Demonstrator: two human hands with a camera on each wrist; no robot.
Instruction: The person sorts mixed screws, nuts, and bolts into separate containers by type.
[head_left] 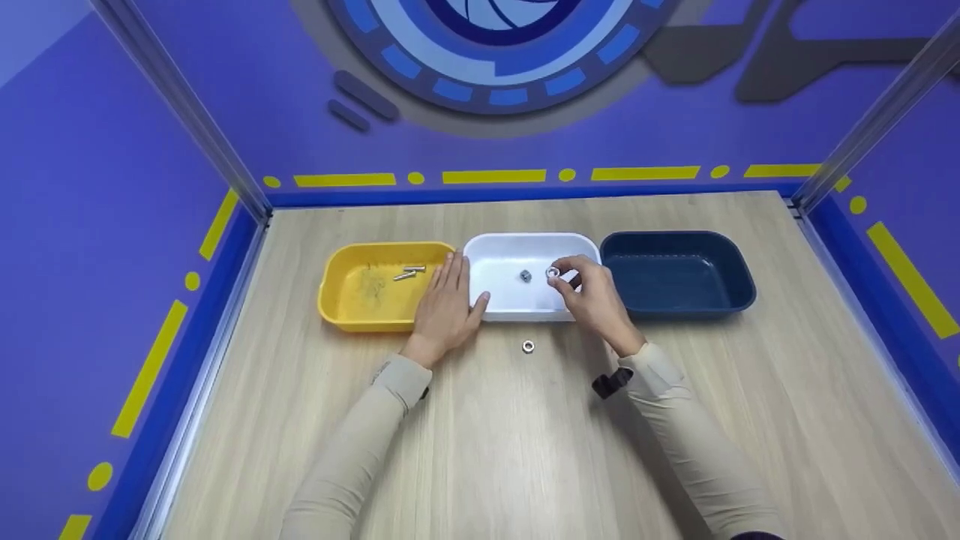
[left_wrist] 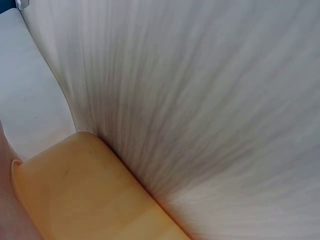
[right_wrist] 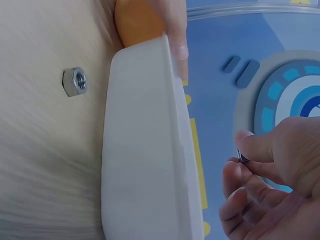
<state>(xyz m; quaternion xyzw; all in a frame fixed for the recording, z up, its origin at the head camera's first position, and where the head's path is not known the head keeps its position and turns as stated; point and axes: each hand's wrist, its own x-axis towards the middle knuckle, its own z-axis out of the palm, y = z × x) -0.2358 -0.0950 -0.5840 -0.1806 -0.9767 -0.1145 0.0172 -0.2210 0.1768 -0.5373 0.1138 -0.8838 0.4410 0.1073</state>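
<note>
My right hand (head_left: 595, 298) pinches a metal hex nut (head_left: 553, 272) between thumb and fingertips, above the right part of the white tray (head_left: 495, 247). In the right wrist view only a sliver of this nut (right_wrist: 242, 157) shows between the fingers. Inside the white tray lies another small metal piece, seemingly a nut (head_left: 526, 276). A loose hex nut (head_left: 528, 346) sits on the table in front of that tray. With fingers straight, my left hand (head_left: 444, 306) rests across the adjoining rims of the white tray and the yellow tray (head_left: 335, 292).
Two metal bolts (head_left: 406, 275) lie in the yellow tray, beside dark marks on its floor. To the right of the white tray stands a dark blue tray (head_left: 675, 289). All three trays form a row on the wooden table (head_left: 510, 450), enclosed by blue printed walls (head_left: 247, 112).
</note>
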